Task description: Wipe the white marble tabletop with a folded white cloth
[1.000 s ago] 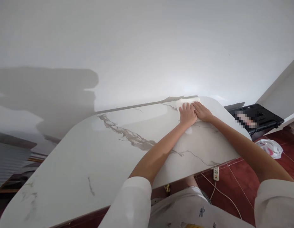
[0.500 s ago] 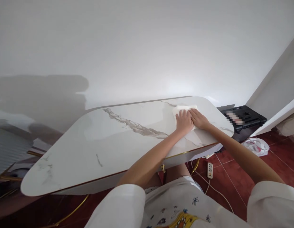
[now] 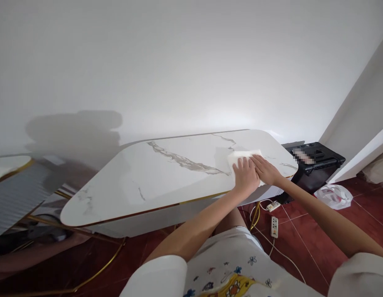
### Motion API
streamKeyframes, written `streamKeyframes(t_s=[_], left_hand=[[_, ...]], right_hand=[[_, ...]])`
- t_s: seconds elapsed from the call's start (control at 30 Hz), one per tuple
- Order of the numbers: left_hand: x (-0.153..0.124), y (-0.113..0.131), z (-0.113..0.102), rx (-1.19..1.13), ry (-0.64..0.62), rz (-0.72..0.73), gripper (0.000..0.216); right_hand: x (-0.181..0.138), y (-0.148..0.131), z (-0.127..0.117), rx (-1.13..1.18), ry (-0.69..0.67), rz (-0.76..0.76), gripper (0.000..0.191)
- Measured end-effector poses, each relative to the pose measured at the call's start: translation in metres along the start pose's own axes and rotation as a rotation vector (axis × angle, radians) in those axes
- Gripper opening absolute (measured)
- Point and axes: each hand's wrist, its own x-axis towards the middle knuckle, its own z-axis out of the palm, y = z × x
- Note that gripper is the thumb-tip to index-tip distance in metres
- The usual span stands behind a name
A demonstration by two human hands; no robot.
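A folded white cloth (image 3: 239,154) lies against a white marble-patterned tabletop (image 3: 123,177), toward its right end. My left hand (image 3: 245,175) presses on the cloth with its fingers spread a little and holds it against the surface. Touching it from the right, my right hand (image 3: 266,170) bears on the cloth too, its fingertips beside those of the left hand. The hands cover the cloth's lower part. Brown veins run across the tabletop to the left of the cloth.
A pale wall (image 3: 191,74) rises behind the table. At the right stand a black case (image 3: 318,161) and a clear plastic bag (image 3: 333,196). Power strips (image 3: 274,227) with cords lie on the red tiled floor. Another ribbed piece of furniture (image 3: 18,198) stands at left.
Both hands have drawn the cloth toward the table's front edge. The view has shifted, so more of the furniture at left and of the black case shows.
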Motion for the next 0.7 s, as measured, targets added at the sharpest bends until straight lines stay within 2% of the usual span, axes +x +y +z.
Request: streamKeyframes(t_s=[0.17, 0.33, 0.5, 0.7], left_hand=[[0.004, 0.019, 0.001, -0.038, -0.016, 0.039, 0.054], [0.025, 0.028, 0.005, -0.092, -0.015, 0.056, 0.053], [0.060, 0.018, 0.014, -0.129, 0.016, 0.048, 0.049], [0.098, -0.009, 0.027, -0.167, 0.060, 0.029, 0.047]], right_hand=[[-0.018, 0.020, -0.007, -0.013, -0.019, -0.005, 0.055], [-0.016, 0.047, -0.006, -0.017, -0.013, -0.036, 0.056], [0.011, 0.070, 0.001, -0.012, -0.033, -0.068, 0.062], [0.054, 0.084, 0.019, 0.016, -0.051, 0.101, 0.057]])
